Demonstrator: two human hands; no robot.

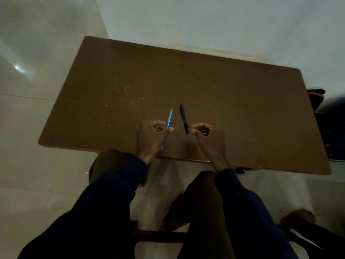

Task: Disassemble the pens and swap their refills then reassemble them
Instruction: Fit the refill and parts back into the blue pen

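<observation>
Action at near edge of brown tabletop: left hand grips slim blue pen, right hand pinches tiny pale piece, black pen lying between.

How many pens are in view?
2: the blue pen is held in the left hand; the black pen lies on the table between the hands. The right hand pinches a small part. None looks hidden.

Plain indoor rm, brown desk, tiled floor, bare wall

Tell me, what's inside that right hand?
The right hand pinches a small pale piece; its curled fingers hide anything else inside.
</observation>
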